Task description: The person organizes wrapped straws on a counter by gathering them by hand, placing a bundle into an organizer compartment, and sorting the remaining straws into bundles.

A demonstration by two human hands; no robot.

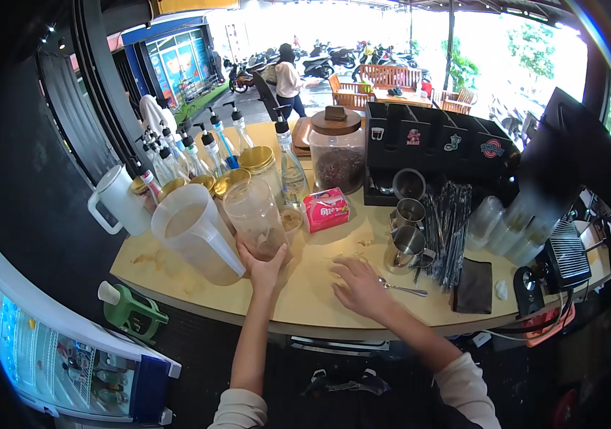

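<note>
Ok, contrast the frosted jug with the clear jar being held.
The jug is cloudy white; the jar is clear. The jug has a long handle; the jar shows none. The jug looks wider than the jar, which the left hand grasps. Both let light through.

The packet (326,209) on the bench (313,286) has the container (252,207) to its left, the pitcher (195,236) farther left, a pump bottle (292,175) behind-left, the lidded jar (339,161) just behind, cups (408,242) to its right, straws (445,232) farther right, and the spoon (409,290) front-right
</note>
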